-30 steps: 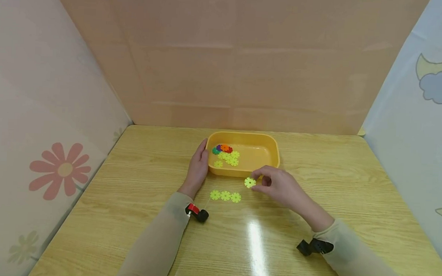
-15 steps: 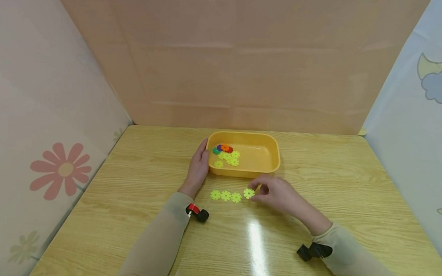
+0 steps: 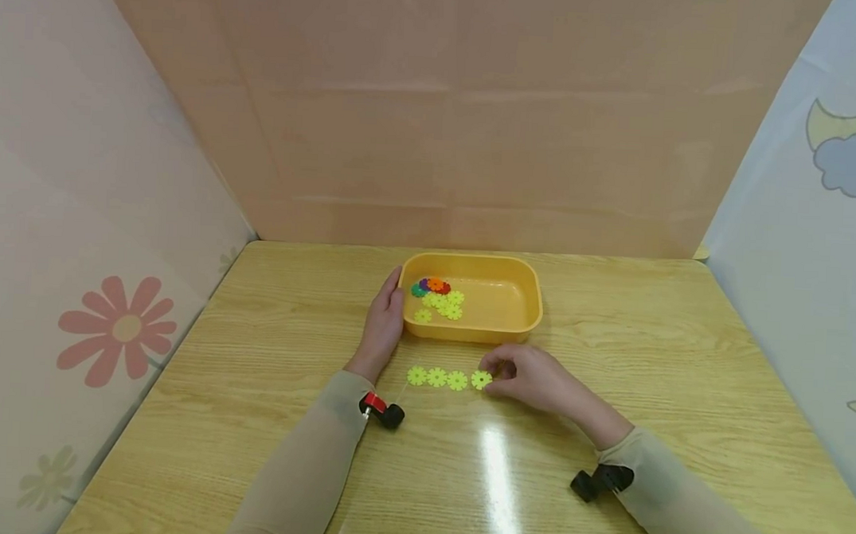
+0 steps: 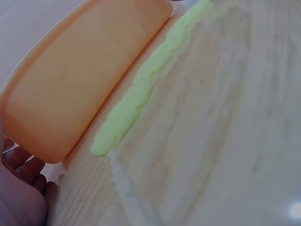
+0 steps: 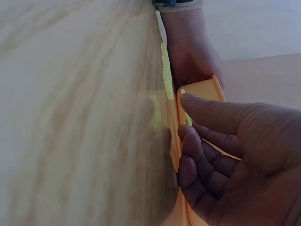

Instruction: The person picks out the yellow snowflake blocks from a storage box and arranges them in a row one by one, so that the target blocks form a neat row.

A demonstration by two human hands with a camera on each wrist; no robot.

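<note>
My right hand [image 3: 538,377] pinches a yellow-green snowflake disc [image 3: 481,380] between thumb and finger, just above the table. A small gap separates it from a row of three yellow-green snowflake discs [image 3: 437,377], which lie edge to edge; a thin pale string [image 3: 402,392] runs from the row's left end. In the right wrist view the pinched disc [image 5: 186,110] appears edge-on. My left hand [image 3: 382,329] rests along the left end of a yellow plastic tray [image 3: 501,302], its fingers against the wall. Several yellow-green discs [image 3: 442,303] lie inside the tray's left part.
Green, purple, orange and red discs [image 3: 436,285] are bunched at the tray's back left. The wooden table [image 3: 612,323] ends at a tan back panel [image 3: 448,140]. Patterned side panels [image 3: 122,206] stand left and right. Each wrist carries a small black camera [image 3: 391,416].
My right hand has come down toward me from the tray's front edge, bringing the pinched disc level with the row's right end. The left hand and tray have stayed put.
</note>
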